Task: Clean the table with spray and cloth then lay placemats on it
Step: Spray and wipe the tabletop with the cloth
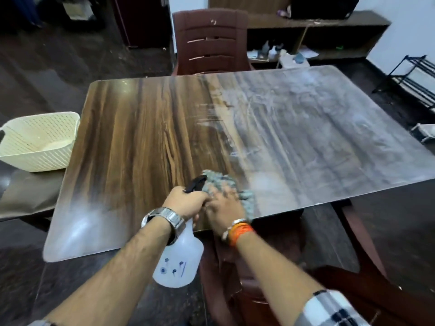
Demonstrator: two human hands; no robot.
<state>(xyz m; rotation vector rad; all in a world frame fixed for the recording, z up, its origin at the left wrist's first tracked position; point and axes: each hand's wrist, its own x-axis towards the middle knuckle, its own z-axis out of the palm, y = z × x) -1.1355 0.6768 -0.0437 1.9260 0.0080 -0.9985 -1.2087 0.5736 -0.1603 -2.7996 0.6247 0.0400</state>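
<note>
Cloth: a grey nubbly cloth [223, 183] is lying on the bench [141, 128] close to its near edge, about midway along, and is sitting under the right hand.
Right hand: the right hand [227, 207] is lying over the cloth with fingers spread and pressing down; it is motion-blurred, and grey folds are sticking out past the fingertips and along its right side.
Spray bottle: a white see-through spray bottle [181, 260] with a black trigger head is hanging below the left hand, its body dangling off the bench's near edge and its nozzle reaching just beside the cloth.
Left hand: the left hand [188, 203] is curling round the bottle's neck, right next to the right hand.
Bench surface: the right half is showing a whitish smeared film and the left half dark glossy wood grain; the cloth is sitting where the two meet.
Basket: a cream perforated basket [35, 142] is sitting just off the bench's left end.
Chair: a dark red-brown chair [211, 41] is standing at the far side.
</note>
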